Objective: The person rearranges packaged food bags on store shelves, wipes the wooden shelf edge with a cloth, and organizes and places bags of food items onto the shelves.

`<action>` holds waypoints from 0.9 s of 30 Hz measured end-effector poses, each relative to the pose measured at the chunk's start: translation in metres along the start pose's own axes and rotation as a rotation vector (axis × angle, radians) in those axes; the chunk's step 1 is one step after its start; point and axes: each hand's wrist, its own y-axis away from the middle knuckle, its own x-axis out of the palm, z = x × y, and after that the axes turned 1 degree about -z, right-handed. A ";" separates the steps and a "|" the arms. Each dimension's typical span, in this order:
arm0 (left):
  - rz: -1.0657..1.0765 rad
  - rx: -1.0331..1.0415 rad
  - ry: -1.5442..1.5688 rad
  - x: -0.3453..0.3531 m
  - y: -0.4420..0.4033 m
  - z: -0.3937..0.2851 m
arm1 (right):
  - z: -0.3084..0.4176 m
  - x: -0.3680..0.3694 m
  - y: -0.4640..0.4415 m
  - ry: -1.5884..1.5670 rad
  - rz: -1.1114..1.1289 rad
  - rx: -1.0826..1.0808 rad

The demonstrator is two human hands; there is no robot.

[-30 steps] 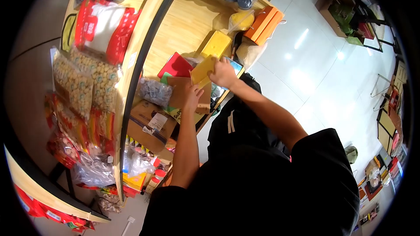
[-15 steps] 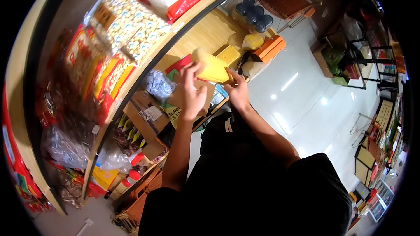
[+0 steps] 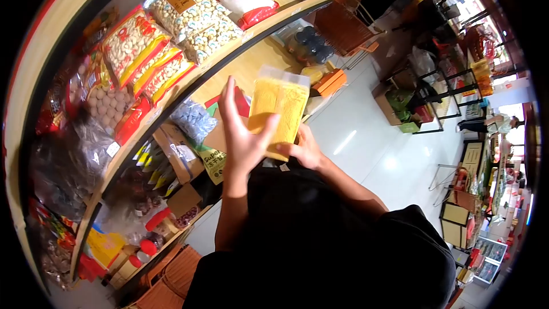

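A brick-shaped clear plastic pack of fine yellow grain [image 3: 280, 100] is held up in front of my body, its transparent top end pointing away from me. My right hand [image 3: 306, 150] grips the pack's near lower corner, thumb on the front. Beside the pack's left side, my left hand [image 3: 245, 140] has its fingers stretched upward and apart. Its thumb lies over the front of the pack; whether it presses on it I cannot tell. Behind the hands is a wooden shelf [image 3: 231, 68] with a bag of blue-grey wrapped pieces [image 3: 194, 120] and a green-yellow printed pouch [image 3: 211, 163].
Bags of nuts [image 3: 134, 51] and a red-and-white bag [image 3: 243, 0] fill the upper shelf on the left. Dark-capped bottles [image 3: 311, 43] and an orange box [image 3: 329, 83] stand at the shelf's far end. Tiled floor [image 3: 366, 131] lies to the right. Another person [image 3: 494, 123] is far off.
The yellow pack has come nearer and turned upright, its broad face now towards me. My left hand has opened beside it. The view has shifted, and the shelf's yellow block is now out of sight.
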 end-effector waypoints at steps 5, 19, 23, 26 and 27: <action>0.301 -0.432 0.778 -0.031 0.031 0.023 | 0.005 0.002 0.008 0.013 0.261 0.052; -0.115 -0.448 0.694 -0.039 0.062 -0.016 | 0.013 0.058 0.015 -0.441 0.106 0.230; -0.064 -0.305 0.466 -0.029 0.056 -0.030 | 0.011 0.048 0.016 -0.497 0.057 0.233; 0.014 -0.234 0.252 -0.015 0.055 -0.039 | -0.003 0.033 0.017 -0.506 0.034 0.221; 0.034 -0.143 0.138 -0.008 0.055 -0.037 | -0.009 0.027 0.017 -0.511 0.041 0.221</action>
